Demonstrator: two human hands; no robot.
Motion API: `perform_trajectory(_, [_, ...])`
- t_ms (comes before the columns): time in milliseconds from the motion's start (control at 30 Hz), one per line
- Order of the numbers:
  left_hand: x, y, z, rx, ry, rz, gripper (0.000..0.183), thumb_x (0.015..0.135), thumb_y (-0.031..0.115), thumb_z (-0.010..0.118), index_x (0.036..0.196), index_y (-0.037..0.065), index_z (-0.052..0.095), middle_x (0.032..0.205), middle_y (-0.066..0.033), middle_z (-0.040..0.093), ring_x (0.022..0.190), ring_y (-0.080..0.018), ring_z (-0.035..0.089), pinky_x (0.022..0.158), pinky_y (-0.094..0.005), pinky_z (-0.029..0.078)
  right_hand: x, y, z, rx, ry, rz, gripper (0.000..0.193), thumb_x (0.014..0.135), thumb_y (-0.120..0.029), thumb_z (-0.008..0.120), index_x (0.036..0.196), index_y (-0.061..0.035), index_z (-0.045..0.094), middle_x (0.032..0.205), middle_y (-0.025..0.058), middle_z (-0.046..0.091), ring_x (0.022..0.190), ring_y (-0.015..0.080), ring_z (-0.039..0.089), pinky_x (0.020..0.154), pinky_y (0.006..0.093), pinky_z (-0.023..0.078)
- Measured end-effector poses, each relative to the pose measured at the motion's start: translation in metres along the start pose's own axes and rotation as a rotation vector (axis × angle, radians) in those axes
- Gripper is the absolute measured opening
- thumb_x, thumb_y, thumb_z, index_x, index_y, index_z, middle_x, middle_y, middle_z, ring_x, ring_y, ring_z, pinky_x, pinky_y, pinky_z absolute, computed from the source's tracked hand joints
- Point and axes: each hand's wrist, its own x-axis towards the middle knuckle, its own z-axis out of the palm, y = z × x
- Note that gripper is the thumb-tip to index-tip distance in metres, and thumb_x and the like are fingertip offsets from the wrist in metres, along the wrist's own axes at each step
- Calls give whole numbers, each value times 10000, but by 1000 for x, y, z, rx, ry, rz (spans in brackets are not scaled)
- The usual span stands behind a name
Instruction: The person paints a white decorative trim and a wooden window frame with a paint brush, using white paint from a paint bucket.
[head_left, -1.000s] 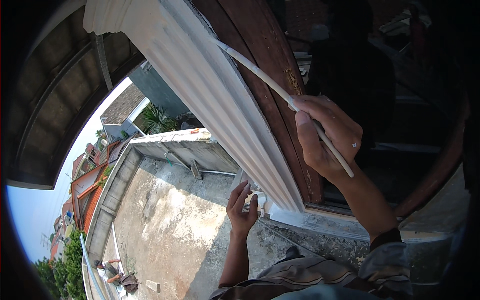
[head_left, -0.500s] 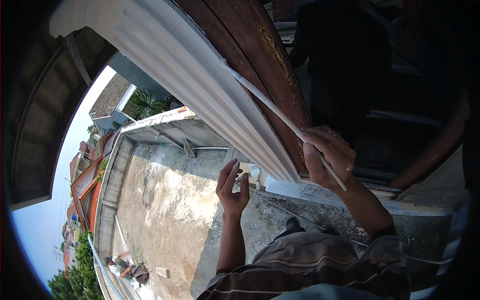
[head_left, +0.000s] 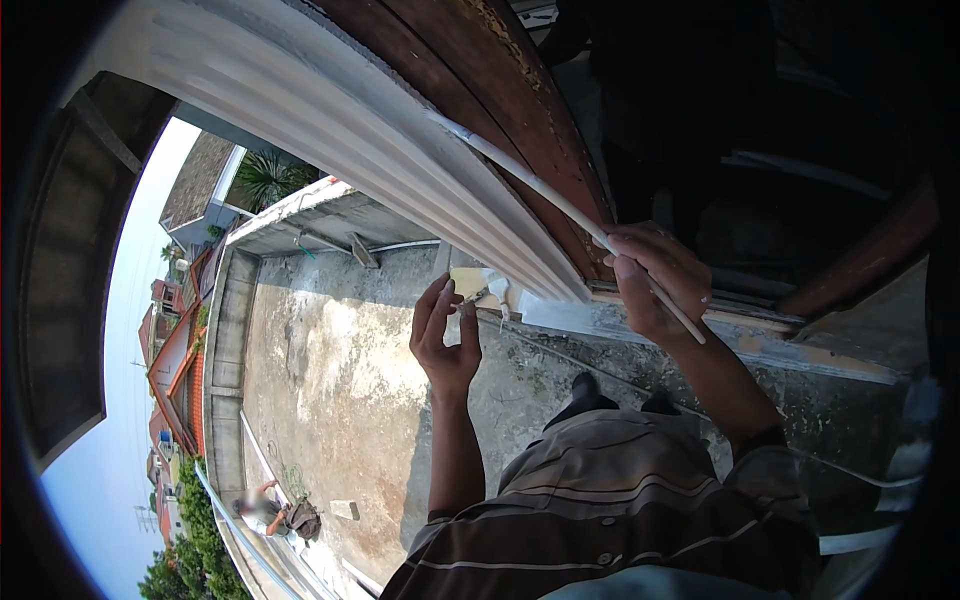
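My right hand (head_left: 665, 280) is closed round the lower part of a long, thin paintbrush (head_left: 560, 200) with a pale handle. Its white-smeared tip meets the seam between the white fluted moulding (head_left: 400, 165) and the brown wooden frame (head_left: 500, 100). My left hand (head_left: 445, 335) is raised to the left of the moulding's lower end. Its fingers are curved and apart from the thumb, with white specks on them, and I see nothing held. Just beyond its fingertips is a white, paint-smeared object (head_left: 498, 288), too small to name, by a yellowish surface.
A white-smeared ledge (head_left: 560, 315) runs under the moulding and frame. Below lies a stained concrete floor (head_left: 340, 350), bordered by a low wall (head_left: 230, 330). Another person (head_left: 270, 515) is at the far lower left beside a dark bag (head_left: 303, 520). A dark opening lies right of the frame.
My view has shifted, so the moulding and both hands appear a little farther left and higher. The brush tip stays at the seam in my right hand's grip.
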Motion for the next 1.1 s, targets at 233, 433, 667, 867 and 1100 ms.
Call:
perform_trajectory(233, [11,10,10,-42,4,17,372,864,-44,697,1234,-6,679,1213,-194,684,902,-238,699,725,-344,570,18,0,5,20,9,46,185,845,43,648,1013,94,708,970,222,741,892,292,753,760,350,614])
perform_trajectory(433, [5,13,7,23,-9,-2,357,865,-61,684,1218,-13,681,1014,-159,736,841,-228,707,738,-334,567,-7,5,-3,92,48,55,193,840,55,657,1025,89,703,997,236,735,899,309,754,768,367,620])
perform_trajectory(667, [4,18,9,9,30,-18,303,900,-34,685,1202,-11,694,932,-121,729,817,-186,687,798,-330,551,31,6,10,-13,10,-166,178,841,69,661,1013,79,704,1012,247,727,898,316,750,778,382,623])
perform_trajectory(867, [0,14,5,47,51,-14,298,860,-75,691,1150,-8,710,960,-147,732,823,-223,705,736,-322,566,8,8,5,-45,-63,-206,179,831,85,682,1008,77,705,1016,255,720,894,311,747,788,379,624])
perform_trajectory(1100, [7,18,10,32,45,-1,249,898,-25,693,1145,-15,713,983,-142,734,827,-201,703,766,-329,558,39,12,18,7,-17,-167,202,838,71,690,1039,77,708,1027,216,733,896,269,750,766,346,619])
